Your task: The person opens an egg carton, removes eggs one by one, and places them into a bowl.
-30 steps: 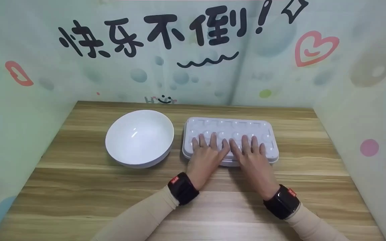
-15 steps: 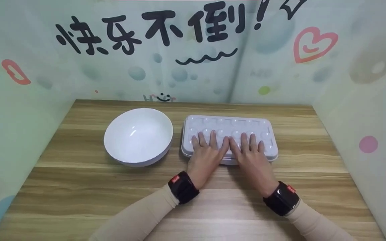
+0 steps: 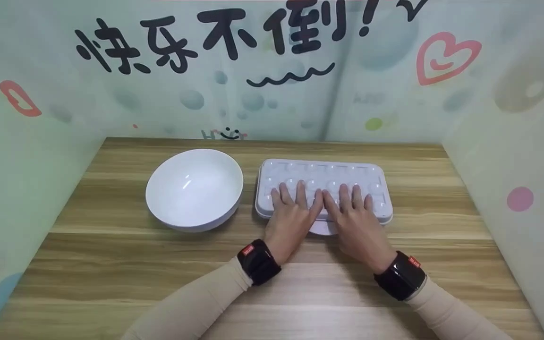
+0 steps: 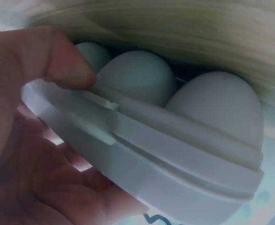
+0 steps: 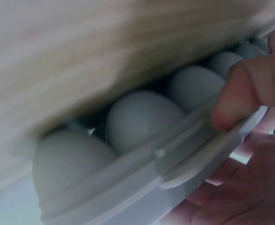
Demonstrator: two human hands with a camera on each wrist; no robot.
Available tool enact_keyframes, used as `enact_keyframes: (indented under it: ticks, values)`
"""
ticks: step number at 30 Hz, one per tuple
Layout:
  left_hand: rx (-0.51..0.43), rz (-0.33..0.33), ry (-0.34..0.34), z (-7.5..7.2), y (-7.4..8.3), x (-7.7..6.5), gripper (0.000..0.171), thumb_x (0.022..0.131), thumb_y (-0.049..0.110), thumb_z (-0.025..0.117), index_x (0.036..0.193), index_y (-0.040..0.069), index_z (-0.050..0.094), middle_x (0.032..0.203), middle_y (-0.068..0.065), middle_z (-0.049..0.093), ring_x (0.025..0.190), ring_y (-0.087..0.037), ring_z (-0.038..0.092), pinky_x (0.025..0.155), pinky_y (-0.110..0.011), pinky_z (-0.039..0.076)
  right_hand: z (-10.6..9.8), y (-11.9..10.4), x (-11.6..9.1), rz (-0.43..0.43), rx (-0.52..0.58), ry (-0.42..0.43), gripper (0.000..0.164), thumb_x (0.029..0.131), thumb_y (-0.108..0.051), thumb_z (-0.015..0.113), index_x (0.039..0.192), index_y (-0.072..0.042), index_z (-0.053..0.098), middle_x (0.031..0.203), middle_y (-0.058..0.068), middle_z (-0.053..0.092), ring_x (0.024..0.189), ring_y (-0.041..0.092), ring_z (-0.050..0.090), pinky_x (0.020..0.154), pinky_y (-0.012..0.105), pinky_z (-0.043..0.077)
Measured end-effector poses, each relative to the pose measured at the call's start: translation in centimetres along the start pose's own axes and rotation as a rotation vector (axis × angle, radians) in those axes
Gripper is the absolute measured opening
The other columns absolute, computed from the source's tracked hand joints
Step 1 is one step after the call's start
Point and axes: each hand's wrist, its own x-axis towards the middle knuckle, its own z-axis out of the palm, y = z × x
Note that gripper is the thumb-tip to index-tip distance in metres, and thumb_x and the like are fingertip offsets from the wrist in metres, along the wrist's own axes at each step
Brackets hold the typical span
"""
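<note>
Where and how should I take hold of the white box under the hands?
I'd take the white box by its long near edge, from the person's side: fingers over the top, thumbs under the rim. That rim juts out as a ledge, and a tab sticks out mid-edge. The left hand and right hand seem to pinch it that way.

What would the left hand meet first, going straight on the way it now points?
Likely the raised bumps on the white box lid, just ahead of the left hand; beyond the lid's far edge, perhaps the printed backdrop, though depth is unclear.
</note>
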Motion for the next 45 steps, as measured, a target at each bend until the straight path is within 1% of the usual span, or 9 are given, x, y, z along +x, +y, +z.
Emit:
enact_keyframes:
  ticks: [2, 11, 20, 26, 31, 35, 38, 42, 45]
  values:
    - [-0.001, -0.003, 0.008, -0.1, -0.2, 0.0, 0.046, 0.108, 0.015, 0.05, 0.154, 0.024, 0.053, 0.142, -0.018, 0.066, 0.115, -0.047, 0.071, 0.094, -0.058, 0.06, -0.2, 0.1, 0.2, -0.004, 0.012, -0.006, 0.077, 0.079, -0.014, 0.075, 0.152, -0.003, 0.054, 0.138, 0.039, 0.057, 0.123, 0.061, 0.059, 0.093, 0.071, 0.054]
    - [-0.044, 0.023, -0.023, -0.5, -0.8, -0.2, 0.051, 0.106, 0.019, 0.057, 0.156, 0.024, 0.051, 0.146, -0.018, 0.063, 0.118, -0.048, 0.069, 0.096, -0.058, 0.059, -0.1, -0.2, 0.1, 0.028, 0.038, 0.0, 0.079, 0.078, -0.015, 0.077, 0.153, -0.005, 0.053, 0.14, 0.039, 0.056, 0.124, 0.062, 0.058, 0.095, 0.072, 0.053]
    - [-0.144, 0.021, -0.035, -0.3, -1.4, -0.9, 0.068, 0.096, 0.022, 0.073, 0.159, 0.026, 0.048, 0.15, -0.017, 0.059, 0.124, -0.047, 0.064, 0.103, -0.056, 0.054, -0.1, -0.3, -0.1, 0.051, 0.072, -0.019, 0.079, 0.078, -0.01, 0.075, 0.154, -0.008, 0.053, 0.142, 0.037, 0.056, 0.127, 0.061, 0.057, 0.098, 0.072, 0.052]
    - [-0.246, 0.054, -0.07, -0.2, -2.3, -1.1, 0.084, 0.088, 0.029, 0.082, 0.162, 0.023, 0.044, 0.157, -0.019, 0.053, 0.131, -0.048, 0.06, 0.109, -0.057, 0.051, -0.3, -0.2, -0.1, 0.063, 0.077, -0.033, 0.077, 0.08, -0.01, 0.073, 0.155, -0.007, 0.053, 0.143, 0.037, 0.057, 0.128, 0.061, 0.057, 0.098, 0.072, 0.052]
    - [-0.373, 0.086, -0.097, -0.4, -4.1, -1.5, 0.083, 0.087, 0.028, 0.085, 0.16, 0.019, 0.046, 0.16, -0.018, 0.05, 0.139, -0.044, 0.055, 0.114, -0.056, 0.047, -0.4, 0.1, 0.0, 0.048, 0.073, -0.006, 0.074, 0.08, -0.009, 0.071, 0.153, -0.005, 0.053, 0.14, 0.037, 0.058, 0.125, 0.06, 0.058, 0.096, 0.071, 0.053]
    - [-0.458, 0.047, -0.088, -0.4, -5.0, -2.2, 0.081, 0.087, 0.026, 0.084, 0.159, 0.016, 0.048, 0.16, -0.02, 0.05, 0.144, -0.044, 0.051, 0.119, -0.053, 0.043, -0.4, 0.6, 0.1, 0.046, 0.123, 0.006, 0.076, 0.078, -0.005, 0.072, 0.152, -0.005, 0.054, 0.14, 0.037, 0.058, 0.125, 0.061, 0.058, 0.096, 0.072, 0.053]
    - [-0.486, 0.0, -0.05, -0.2, -5.2, -2.8, 0.079, 0.089, 0.024, 0.083, 0.159, 0.014, 0.048, 0.159, -0.022, 0.051, 0.145, -0.044, 0.05, 0.12, -0.052, 0.041, -0.3, 1.1, 0.2, 0.048, 0.148, 0.01, 0.077, 0.077, -0.004, 0.074, 0.152, -0.005, 0.055, 0.14, 0.036, 0.059, 0.125, 0.061, 0.058, 0.096, 0.073, 0.052]
    - [-0.535, -0.075, 0.017, 0.2, -5.3, -3.1, 0.079, 0.088, 0.019, 0.081, 0.16, 0.012, 0.047, 0.157, -0.024, 0.051, 0.143, -0.045, 0.051, 0.118, -0.052, 0.044, -0.4, 1.7, 0.4, 0.043, 0.175, -0.001, 0.073, 0.08, -0.005, 0.075, 0.151, -0.005, 0.055, 0.138, 0.034, 0.059, 0.124, 0.06, 0.059, 0.096, 0.072, 0.052]
    - [-0.581, -0.126, 0.043, 0.4, -5.4, -3.2, 0.083, 0.088, 0.015, 0.081, 0.162, 0.013, 0.044, 0.16, -0.024, 0.049, 0.142, -0.045, 0.052, 0.115, -0.054, 0.047, -0.8, 2.2, 0.6, 0.042, 0.218, -0.017, 0.065, 0.088, -0.007, 0.073, 0.15, -0.005, 0.056, 0.138, 0.033, 0.06, 0.124, 0.059, 0.059, 0.096, 0.073, 0.052]
